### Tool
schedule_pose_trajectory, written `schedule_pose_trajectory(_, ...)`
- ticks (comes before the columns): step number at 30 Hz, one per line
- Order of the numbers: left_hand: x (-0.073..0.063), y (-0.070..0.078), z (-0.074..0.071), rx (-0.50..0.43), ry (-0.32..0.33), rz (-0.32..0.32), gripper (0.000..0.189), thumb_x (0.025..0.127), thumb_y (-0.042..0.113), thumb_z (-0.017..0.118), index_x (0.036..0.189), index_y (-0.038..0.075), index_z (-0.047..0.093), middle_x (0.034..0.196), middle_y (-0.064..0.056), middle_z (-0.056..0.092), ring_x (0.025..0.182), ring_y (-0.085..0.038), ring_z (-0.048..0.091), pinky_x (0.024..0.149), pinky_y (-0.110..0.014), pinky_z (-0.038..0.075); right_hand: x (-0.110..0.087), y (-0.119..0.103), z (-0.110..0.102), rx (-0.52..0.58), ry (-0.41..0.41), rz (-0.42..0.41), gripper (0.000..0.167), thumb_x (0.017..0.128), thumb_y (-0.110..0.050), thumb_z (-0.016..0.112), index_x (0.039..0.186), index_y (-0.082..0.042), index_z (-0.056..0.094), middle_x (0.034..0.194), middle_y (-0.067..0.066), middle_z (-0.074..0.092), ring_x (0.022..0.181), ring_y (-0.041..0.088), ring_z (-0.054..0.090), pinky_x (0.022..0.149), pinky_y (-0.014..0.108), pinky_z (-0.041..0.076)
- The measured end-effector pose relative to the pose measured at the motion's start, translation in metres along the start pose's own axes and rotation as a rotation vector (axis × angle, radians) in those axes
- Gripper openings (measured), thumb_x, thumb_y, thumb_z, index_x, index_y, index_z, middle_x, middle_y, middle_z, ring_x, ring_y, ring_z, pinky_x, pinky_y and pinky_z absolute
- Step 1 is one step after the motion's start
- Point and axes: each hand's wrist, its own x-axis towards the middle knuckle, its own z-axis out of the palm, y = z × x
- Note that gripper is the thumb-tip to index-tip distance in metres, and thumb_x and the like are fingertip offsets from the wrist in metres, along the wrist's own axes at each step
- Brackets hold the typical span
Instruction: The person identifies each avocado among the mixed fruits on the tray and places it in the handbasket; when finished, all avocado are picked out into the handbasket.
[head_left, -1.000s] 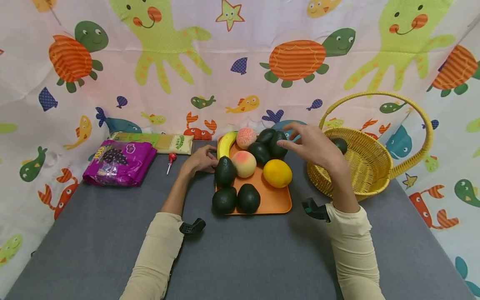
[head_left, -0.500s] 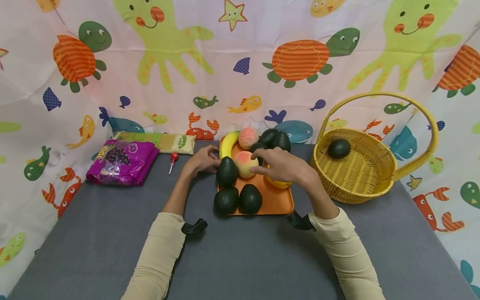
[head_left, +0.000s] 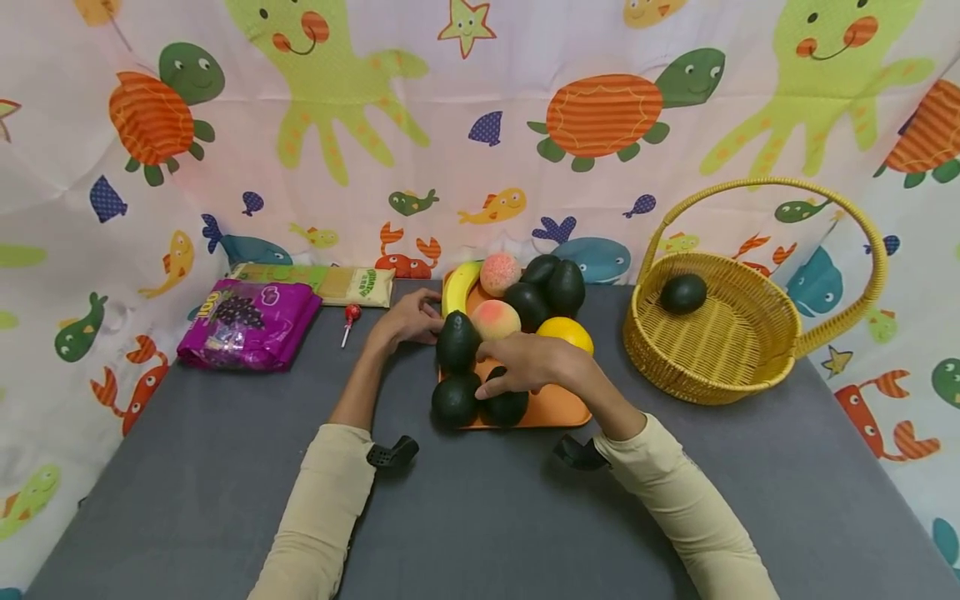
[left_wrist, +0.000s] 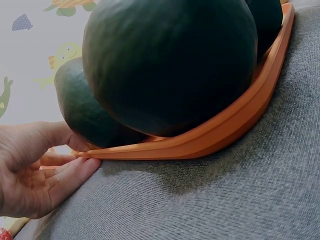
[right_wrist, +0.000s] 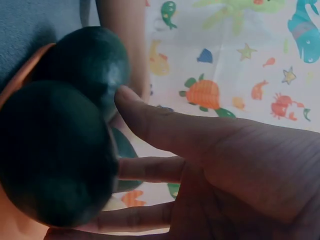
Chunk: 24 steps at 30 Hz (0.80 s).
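My left hand pinches the left rim of an orange tray, thumb above and fingers below in the left wrist view. The tray bears several dark green avocados, a banana, two peaches and a yellow lemon-like fruit. Over the tray's front, my right hand reaches down at the front right avocado. The right wrist view shows its fingers stretched along that avocado, with the thumb held apart near a second avocado.
A yellow wicker basket with a tall handle stands right of the tray, one avocado inside. On the left lie a purple grape-printed bag, a flat beige-green packet and a red lollipop. A patterned curtain hangs behind.
My right hand has moved from beside the basket leftward across the tray, and down to the front avocados. My left hand has stayed at the tray's left rim.
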Motion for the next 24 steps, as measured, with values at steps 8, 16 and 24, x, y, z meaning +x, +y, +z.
schedule_pose_trajectory(8,0.000,0.001,0.001,-0.016,0.004,-0.012,0.065,0.097,0.017,0.072,0.154,0.007,0.043,0.117,-0.016,0.064,0.088,-0.018,0.069,0.078,-0.029,0.065,0.007,-0.002,0.008,-0.065,-0.045,0.072,0.065,0.092,-0.044,0.079,0.142,-0.008,0.059,0.134,0.011,0.067,0.070,0.016,0.066,0.061,0.026,0.057)
schedule_pose_trajectory(16,0.002,-0.001,0.002,-0.004,0.012,-0.012,0.064,0.097,0.019,0.072,0.154,0.008,0.044,0.118,-0.016,0.064,0.088,-0.018,0.069,0.077,-0.028,0.064,0.009,-0.001,0.008,-0.159,-0.045,0.022,0.060,0.092,-0.042,0.080,0.138,-0.007,0.062,0.132,0.009,0.069,0.103,0.022,0.068,0.093,0.036,0.060)
schedule_pose_trajectory(24,0.002,-0.005,0.001,-0.009,0.012,0.006,0.065,0.097,0.020,0.073,0.154,0.007,0.044,0.118,-0.016,0.064,0.090,-0.019,0.069,0.080,-0.030,0.065,-0.002,-0.001,-0.001,-0.202,-0.038,-0.094,0.057,0.090,-0.034,0.084,0.135,-0.006,0.065,0.132,0.009,0.069,0.117,0.026,0.066,0.103,0.039,0.057)
